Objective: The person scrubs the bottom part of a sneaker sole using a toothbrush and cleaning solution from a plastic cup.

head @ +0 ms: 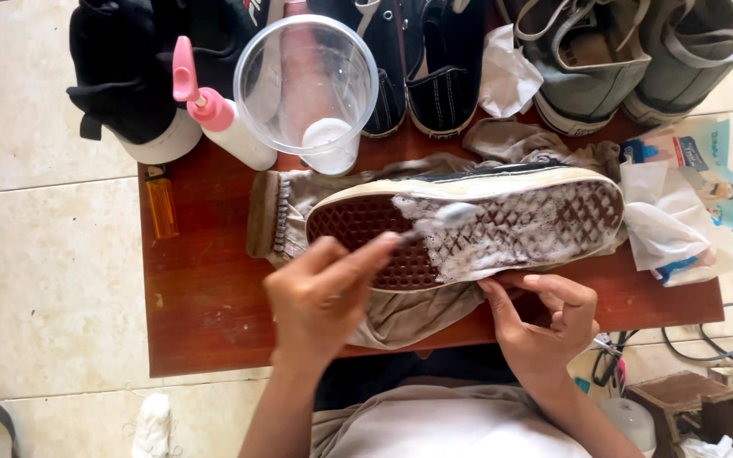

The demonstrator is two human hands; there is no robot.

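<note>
The brown-soled canvas shoe (468, 225) is steadied sole-up by the right hand (545, 322), fingers pressed against its edge, while the foamy brush (447, 216) is clamped in the left hand (324, 297) fingers for scrubbing

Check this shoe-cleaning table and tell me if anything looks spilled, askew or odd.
Nothing looks spilled. The white foam stays on the upturned shoe sole, where the left hand holds a brush and the right hand steadies the edge. Only the orange lighter seems unrelated to the cleaning gear.
</note>
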